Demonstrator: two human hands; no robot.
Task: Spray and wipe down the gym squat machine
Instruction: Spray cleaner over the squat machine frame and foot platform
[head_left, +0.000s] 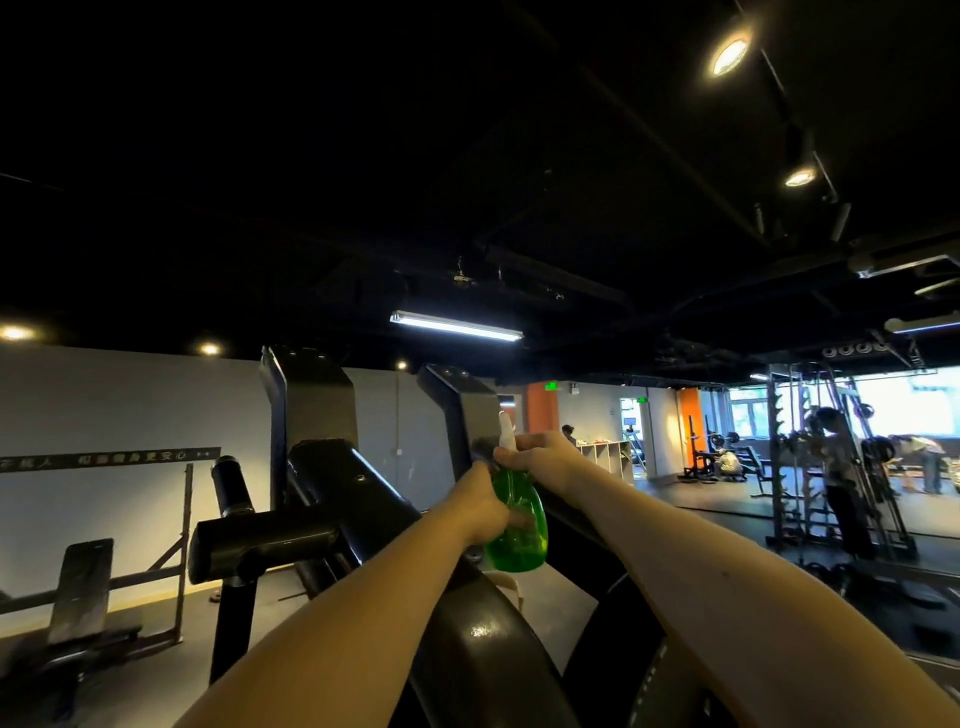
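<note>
A green translucent spray bottle (519, 525) with a white nozzle is held up in front of me, near the black upright pads of the squat machine (322, 410). My left hand (485, 506) wraps round the bottle's body from the left. My right hand (540, 460) grips the bottle's neck and trigger at the top. A dark cloth-like patch (483, 448) shows just left of my right hand's fingers; what it is cannot be told. Black padded rollers of the machine (483, 634) lie below my forearms.
A black bench frame (88, 587) stands at the left by the grey wall. At the right, a person (841, 478) stands by a cable rack (800, 467). White cubby shelves (608, 457) sit at the back. Grey floor lies open between the machines.
</note>
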